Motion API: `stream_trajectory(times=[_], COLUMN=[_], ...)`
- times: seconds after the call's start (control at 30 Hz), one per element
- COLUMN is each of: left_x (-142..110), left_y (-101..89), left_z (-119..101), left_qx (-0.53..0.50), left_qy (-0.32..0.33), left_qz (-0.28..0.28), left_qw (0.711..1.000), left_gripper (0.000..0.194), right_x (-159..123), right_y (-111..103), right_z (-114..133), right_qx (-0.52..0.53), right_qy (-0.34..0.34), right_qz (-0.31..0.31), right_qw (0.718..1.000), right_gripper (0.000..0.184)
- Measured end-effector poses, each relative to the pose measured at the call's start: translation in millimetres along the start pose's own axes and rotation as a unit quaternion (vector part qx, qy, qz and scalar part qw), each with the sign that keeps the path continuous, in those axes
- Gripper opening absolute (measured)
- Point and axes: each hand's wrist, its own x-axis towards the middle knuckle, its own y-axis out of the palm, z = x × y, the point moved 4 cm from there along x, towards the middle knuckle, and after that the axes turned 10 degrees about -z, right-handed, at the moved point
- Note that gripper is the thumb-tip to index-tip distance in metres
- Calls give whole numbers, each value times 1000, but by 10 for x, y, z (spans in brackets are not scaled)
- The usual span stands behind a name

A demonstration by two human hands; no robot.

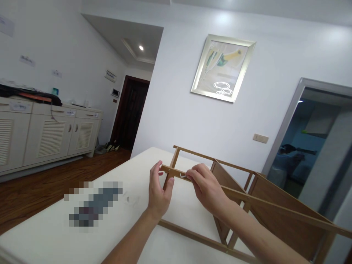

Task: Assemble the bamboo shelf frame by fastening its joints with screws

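Note:
A wooden shelf frame lies on its side across a white table. My left hand is cupped around the frame's near-left end, the thumb by the short crossbar and the fingers at the tip of the upper rail. Between thumb and fingertips of my right hand is a small L-shaped hex key, its short bent end showing just in front of the rail. A round fastener head shows on the rail near my left hand. Whether the key sits in a bolt is too small to tell.
The white table bears a blurred-out dark object on the left and a tiny dark piece. Brown shelf panels extend to the right. A white cabinet stands along the left wall, and a framed picture hangs ahead.

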Motion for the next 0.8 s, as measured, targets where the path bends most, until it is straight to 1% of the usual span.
stream_trajectory(times=[0.03,0.1,0.27,0.47,0.8], left_x=[16,45,104,134,152], left_y=[-3,-16,-38,-32,-44], left_z=[-23,-47,3,29,21], left_qx=[-1,-5,-27,-52,-74], left_qy=[14,20,-20,-48,-68], left_qz=[13,28,30,19,23], left_qw=[1000,999,999,997,995], left_gripper=[54,49,40,34,34], right_x=[45,114,216,252,314], right_y=[50,149,306,340,332], right_z=[22,55,110,128,183], right_qx=[-5,-11,-22,-33,-31], right_qy=[-8,-21,-43,-49,-69], right_qz=[8,27,47,54,73], right_qw=[1000,999,998,997,994], right_gripper=[20,21,20,20,26])
